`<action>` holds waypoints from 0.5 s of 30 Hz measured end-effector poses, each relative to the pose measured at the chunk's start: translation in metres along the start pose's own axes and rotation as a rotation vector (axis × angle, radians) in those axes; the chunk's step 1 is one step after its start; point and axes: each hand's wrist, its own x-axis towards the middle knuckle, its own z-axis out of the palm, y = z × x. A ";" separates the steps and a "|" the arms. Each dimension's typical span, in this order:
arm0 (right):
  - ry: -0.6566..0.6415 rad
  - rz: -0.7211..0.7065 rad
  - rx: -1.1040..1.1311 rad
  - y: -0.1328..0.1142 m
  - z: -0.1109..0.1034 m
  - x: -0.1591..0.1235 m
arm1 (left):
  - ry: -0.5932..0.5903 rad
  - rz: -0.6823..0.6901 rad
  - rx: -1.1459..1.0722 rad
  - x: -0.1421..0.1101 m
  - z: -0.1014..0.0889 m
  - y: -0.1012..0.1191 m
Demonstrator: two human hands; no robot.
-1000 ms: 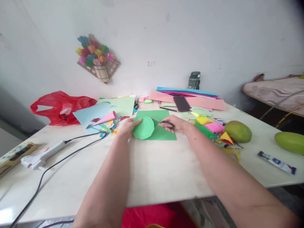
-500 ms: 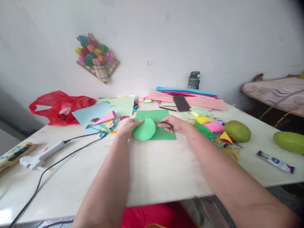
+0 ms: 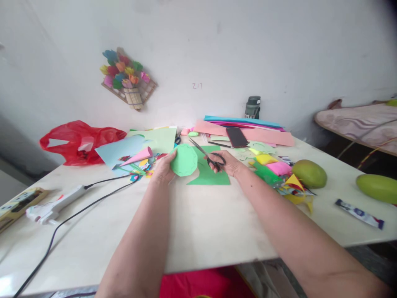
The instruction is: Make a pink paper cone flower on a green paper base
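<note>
My left hand (image 3: 163, 169) pinches a round green paper piece (image 3: 184, 159) and holds it upright above the table. My right hand (image 3: 228, 162) is closed on the black handles of a pair of scissors (image 3: 207, 153), whose blades point up and to the left, just right of the round piece. The leftover green sheet (image 3: 208, 174), with a curved cut-out on its left side, lies flat on the white table (image 3: 198, 223) under both hands.
Coloured paper sheets and a dark phone (image 3: 237, 136) lie at the back. Paper scraps and cones lie to the right, then two green mangoes (image 3: 309, 173). A glue gun (image 3: 52, 205) with cable sits left, beside a red plastic bag (image 3: 81, 140). A small wrapper (image 3: 359, 213) lies far right.
The round piece has come free of the green sheet and risen upright in my left hand. The scissors have lifted off the sheet and tilted up.
</note>
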 end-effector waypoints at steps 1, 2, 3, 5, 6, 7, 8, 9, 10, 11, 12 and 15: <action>0.011 -0.004 -0.015 0.001 0.004 0.002 | -0.023 -0.003 -0.010 -0.001 0.002 -0.002; 0.026 -0.001 -0.044 0.002 0.009 0.003 | -0.048 -0.006 -0.016 -0.001 0.004 -0.003; 0.040 0.008 -0.092 0.003 0.015 0.005 | -0.072 -0.010 -0.015 -0.002 0.006 -0.004; 0.073 0.039 -0.212 0.007 0.027 0.008 | -0.092 -0.012 0.010 -0.004 0.011 -0.006; 0.083 0.037 -0.269 0.009 0.033 0.009 | -0.083 -0.007 0.031 -0.005 0.012 -0.007; 0.092 0.015 -0.313 0.011 0.038 0.010 | -0.067 0.004 0.053 -0.005 0.013 -0.007; 0.093 -0.015 -0.353 0.012 0.042 0.010 | -0.048 0.018 0.072 -0.005 0.013 -0.008; 0.076 -0.040 -0.384 0.013 0.046 0.011 | -0.031 0.032 0.085 -0.004 0.012 -0.008; 0.043 -0.051 -0.407 0.012 0.047 0.011 | -0.013 0.045 0.092 -0.003 0.011 -0.008; 0.008 -0.047 -0.423 0.010 0.047 0.011 | 0.003 0.053 0.092 -0.002 0.009 -0.008; -0.015 -0.037 -0.432 0.008 0.045 0.011 | 0.022 0.058 0.084 0.000 0.007 -0.008; 0.102 -0.023 -0.495 -0.002 0.030 0.011 | 0.089 0.083 0.002 0.004 0.001 -0.006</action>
